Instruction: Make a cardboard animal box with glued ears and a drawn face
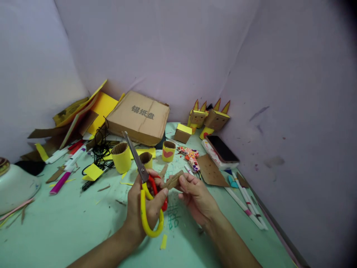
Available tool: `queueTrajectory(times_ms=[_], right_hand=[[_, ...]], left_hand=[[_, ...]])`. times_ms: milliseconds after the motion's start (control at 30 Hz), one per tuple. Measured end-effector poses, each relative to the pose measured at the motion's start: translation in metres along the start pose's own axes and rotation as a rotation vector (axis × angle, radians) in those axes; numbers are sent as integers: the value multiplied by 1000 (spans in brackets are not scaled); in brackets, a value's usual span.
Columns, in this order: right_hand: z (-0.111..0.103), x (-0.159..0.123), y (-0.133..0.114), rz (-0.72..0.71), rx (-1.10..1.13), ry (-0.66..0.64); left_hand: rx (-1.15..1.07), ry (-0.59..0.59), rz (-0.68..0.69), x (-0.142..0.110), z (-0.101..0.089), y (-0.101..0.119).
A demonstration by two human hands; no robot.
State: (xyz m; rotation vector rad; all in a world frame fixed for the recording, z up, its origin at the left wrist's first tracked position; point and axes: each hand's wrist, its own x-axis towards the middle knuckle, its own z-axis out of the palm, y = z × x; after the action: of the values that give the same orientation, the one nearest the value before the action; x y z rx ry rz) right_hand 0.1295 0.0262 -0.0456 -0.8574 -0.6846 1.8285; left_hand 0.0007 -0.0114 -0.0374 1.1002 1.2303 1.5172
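Observation:
Between both hands is a small folded strip of brown cardboard [173, 181]. My left hand [139, 208] pinches its left end with thumb and fingers. The same hand also carries scissors [143, 175] with red and yellow handles, blades pointing up and away. My right hand [199, 197] grips the strip's right end between thumb and fingers. Just beyond stand yellow paper-covered cardboard tubes: a taller one [121, 158], a shorter one [146, 160] partly behind the scissors, and one with a red heart [169, 151]. A yellow paper scrap [164, 242] lies below the hands.
A flat cardboard box [138, 117] sits at the back, beside stacked yellow card [103, 111]. Cardboard figures with pointed ears [216, 120] stand back right, near a phone [222, 149]. Black cord [102, 149] and markers [65, 171] are left; more markers [249, 204] lie right. Walls enclose the table.

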Motion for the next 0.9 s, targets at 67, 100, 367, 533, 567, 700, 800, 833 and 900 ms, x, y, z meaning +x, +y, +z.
queueTrajectory(times_ms=[67,100,367,533,567,700,800,833,900], right_hand=[[2,-1,0,0,29,-46],[3,-1,0,-6,43,-60],[7,-4,2,-74,111,-14],[13,-5,6,-71,186,49],[14,-5,6,-66,198,58],[12,-5,6,-39,191,66],[9,-5,5,-52,160,56],[8,-5,6,-61,151,51],[7,-5,6,-73,140,39]], left_hand=[[7,6,2,1,-1,-2],[15,7,1,1,-1,-3],[64,6,-1,3,-3,-2],[57,-54,-42,0,-7,-9],[55,-64,-46,-1,-8,-11],[95,-77,-30,-3,-10,-15],[101,-77,-10,-3,-7,-15],[111,-70,4,-3,-6,-14],[155,-48,34,-2,-5,-13]])
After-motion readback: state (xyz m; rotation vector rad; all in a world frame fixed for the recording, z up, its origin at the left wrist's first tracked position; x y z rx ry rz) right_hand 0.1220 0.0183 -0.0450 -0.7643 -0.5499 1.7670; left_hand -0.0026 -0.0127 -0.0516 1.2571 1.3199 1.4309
